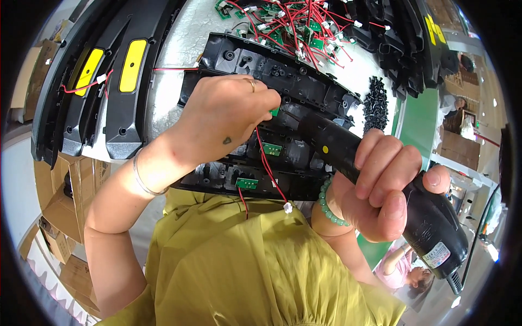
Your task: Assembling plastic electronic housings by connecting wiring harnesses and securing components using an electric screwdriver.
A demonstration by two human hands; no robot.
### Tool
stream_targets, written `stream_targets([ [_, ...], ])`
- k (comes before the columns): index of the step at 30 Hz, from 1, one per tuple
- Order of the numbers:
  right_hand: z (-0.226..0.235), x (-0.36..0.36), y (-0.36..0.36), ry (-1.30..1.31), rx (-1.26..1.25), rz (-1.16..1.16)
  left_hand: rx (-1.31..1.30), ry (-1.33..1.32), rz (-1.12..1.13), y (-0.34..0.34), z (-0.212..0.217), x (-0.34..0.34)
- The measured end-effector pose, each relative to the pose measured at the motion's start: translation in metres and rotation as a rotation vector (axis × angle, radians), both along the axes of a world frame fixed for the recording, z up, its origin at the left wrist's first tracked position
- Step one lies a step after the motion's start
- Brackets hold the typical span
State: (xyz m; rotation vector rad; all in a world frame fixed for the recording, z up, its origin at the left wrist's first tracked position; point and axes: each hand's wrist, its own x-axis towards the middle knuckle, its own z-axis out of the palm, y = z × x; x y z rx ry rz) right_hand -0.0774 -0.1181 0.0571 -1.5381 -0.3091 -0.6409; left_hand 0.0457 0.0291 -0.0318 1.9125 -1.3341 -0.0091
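Note:
My left hand [231, 111] is closed, fingertips pinching a small green circuit board [275, 112] over a black plastic housing [277, 70]. The hand covers most of that board. My right hand [389, 182] grips a black electric screwdriver [435, 217], its tip pointing left toward the same board. Whether the tip touches a screw I cannot tell. Closer to my body, more black housings lie side by side. A second green board [268, 149] and a third green board [247, 183] sit in them. Red wires [266, 165] trail down to a white connector [287, 207].
A tangled pile of green boards with red wires [304, 27] lies at the back. Small black screws [376, 103] are heaped at the right. Black covers with yellow panels [132, 68] stand at left. Cardboard boxes [68, 190] are on the left; a person in pink [399, 266] is at lower right.

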Motion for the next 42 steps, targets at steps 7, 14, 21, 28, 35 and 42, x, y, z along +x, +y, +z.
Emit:
stream_targets([
  [7, 0.001, 0.001, -0.004, 0.011, -0.019, 0.018, -0.116, -0.021, 0.033, -0.003, -0.006, -0.003],
  [14, 0.0, 0.001, -0.006, 0.007, -0.039, 0.031, -0.021, -0.049, -0.013, -0.003, -0.008, -0.003],
  [21, -0.003, 0.004, -0.002, 0.003, -0.032, 0.065, -0.103, -0.065, -0.072, -0.003, -0.009, -0.001],
  [28, -0.004, 0.006, 0.002, 0.008, -0.068, 0.05, -0.048, -0.046, -0.075, -0.002, -0.006, -0.002],
  [35, -0.006, 0.017, 0.014, 0.001, -0.114, 0.084, -0.035, -0.014, -0.119, 0.001, 0.0, 0.0],
  [42, -0.008, 0.017, 0.025, 0.079, -0.185, 0.055, -0.028, -0.016, -0.104, -0.001, -0.003, -0.001],
])
